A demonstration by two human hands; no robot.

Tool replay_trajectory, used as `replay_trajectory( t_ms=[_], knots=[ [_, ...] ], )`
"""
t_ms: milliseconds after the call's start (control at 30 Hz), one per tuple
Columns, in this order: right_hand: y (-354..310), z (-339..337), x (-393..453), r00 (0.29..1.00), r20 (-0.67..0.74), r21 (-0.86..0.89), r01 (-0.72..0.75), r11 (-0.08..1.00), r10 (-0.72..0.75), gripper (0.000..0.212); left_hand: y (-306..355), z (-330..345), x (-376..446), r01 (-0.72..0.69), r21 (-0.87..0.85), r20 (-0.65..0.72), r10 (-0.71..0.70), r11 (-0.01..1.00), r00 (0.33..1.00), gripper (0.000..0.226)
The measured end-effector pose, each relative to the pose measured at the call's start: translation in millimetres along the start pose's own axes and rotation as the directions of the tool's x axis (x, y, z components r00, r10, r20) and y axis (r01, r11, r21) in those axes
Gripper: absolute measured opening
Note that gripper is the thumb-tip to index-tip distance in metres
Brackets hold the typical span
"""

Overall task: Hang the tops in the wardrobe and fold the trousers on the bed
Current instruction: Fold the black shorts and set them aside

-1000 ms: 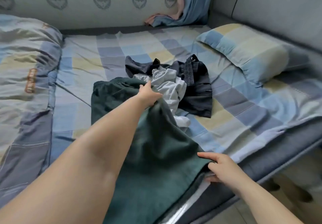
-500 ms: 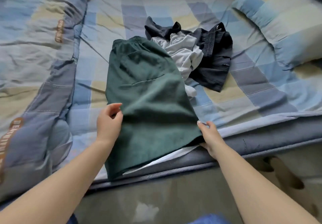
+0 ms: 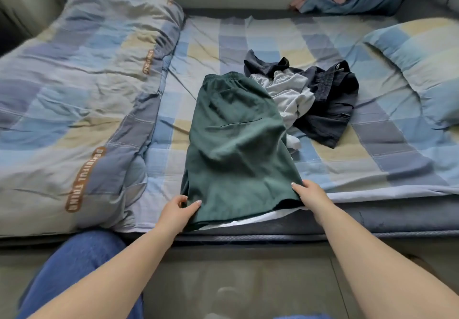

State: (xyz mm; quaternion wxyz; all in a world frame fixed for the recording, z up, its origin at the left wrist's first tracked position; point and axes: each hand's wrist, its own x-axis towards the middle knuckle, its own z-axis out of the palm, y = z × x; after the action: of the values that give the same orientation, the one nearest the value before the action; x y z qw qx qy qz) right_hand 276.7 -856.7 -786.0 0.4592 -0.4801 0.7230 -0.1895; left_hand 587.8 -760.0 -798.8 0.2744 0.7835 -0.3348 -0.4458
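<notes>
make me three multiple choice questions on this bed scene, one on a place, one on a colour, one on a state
1. Where does the pillow lie relative to the clothes pile?
A. to its right
B. to its left
C. under it

2. What colour are the shorts being handled?
A. red
B. dark green
C. white

3. What is the left hand doing?
A. hanging idle
B. pinching the shorts' hem corner
C. lifting the quilt

Answers:
1 A, the pillow sits at the right end of the bed.
2 B, the fabric is dark green.
3 B, its thumb lies on top of the hem corner, while the right hand holds the other corner.
</notes>
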Motion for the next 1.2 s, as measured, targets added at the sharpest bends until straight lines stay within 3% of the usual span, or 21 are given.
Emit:
replay_trajectory(
  t_ms=[100,233,367,433,667,767,867,933,1000,1067,1200],
  knots=[
    [-6,-9,-2,0.999,-0.036,-0.056,0.032,0.998,-0.034,0.022,-2,-3,3,-0.020,-0.081,0.071,0.026,0.997,0.997,0.032],
    [4,-21,-29,1.000,-0.016,0.141,0.027,0.990,-0.025,0.021,-22,-7,-15,0.056,-0.261,0.025,-0.051,0.964,0.998,0.034],
    [33,-23,-88,0.955,0.255,0.219,-0.208,0.953,0.150,0.018,-61,-25,-51,0.021,-0.019,-0.076,-0.022,1.000,0.997,0.038],
    [40,-27,-108,0.934,0.315,0.199,-0.236,0.951,0.165,0.019,-70,-32,-66,-0.022,0.004,-0.116,0.022,1.000,0.993,0.033],
    [18,-43,-114,0.976,0.211,0.324,-0.015,0.946,-0.057,0.028,-24,-41,-92,-0.079,-0.342,-0.024,0.076,0.936,0.997,0.023],
    [10,-51,-107,0.960,0.176,0.355,0.145,0.923,-0.218,0.037,12,-43,-98,-0.101,-0.522,0.013,0.126,0.847,0.992,0.019],
    [0,-58,-99,0.960,0.130,0.500,0.152,0.853,-0.248,0.025,38,-51,-99,-0.132,-0.663,-0.035,0.146,0.737,0.989,0.025],
    [-8,-63,-88,0.963,0.142,0.590,0.102,0.801,-0.228,0.028,50,-62,-92,-0.128,-0.706,-0.036,0.145,0.696,0.989,0.026],
    [-17,-68,-75,0.953,0.185,0.664,0.060,0.745,-0.241,0.035,57,-71,-80,-0.121,-0.719,0.001,0.174,0.685,0.985,0.032],
    [-35,-73,-59,0.934,0.193,0.637,0.114,0.763,-0.301,0.041,65,-76,-63,-0.169,-0.671,0.008,0.235,0.722,0.972,0.032],
    [-61,-63,-28,0.908,-0.013,0.413,0.387,0.825,-0.419,0.020,78,-76,-19,-0.360,-0.370,-0.145,0.329,0.856,0.933,0.013]
  ],
)
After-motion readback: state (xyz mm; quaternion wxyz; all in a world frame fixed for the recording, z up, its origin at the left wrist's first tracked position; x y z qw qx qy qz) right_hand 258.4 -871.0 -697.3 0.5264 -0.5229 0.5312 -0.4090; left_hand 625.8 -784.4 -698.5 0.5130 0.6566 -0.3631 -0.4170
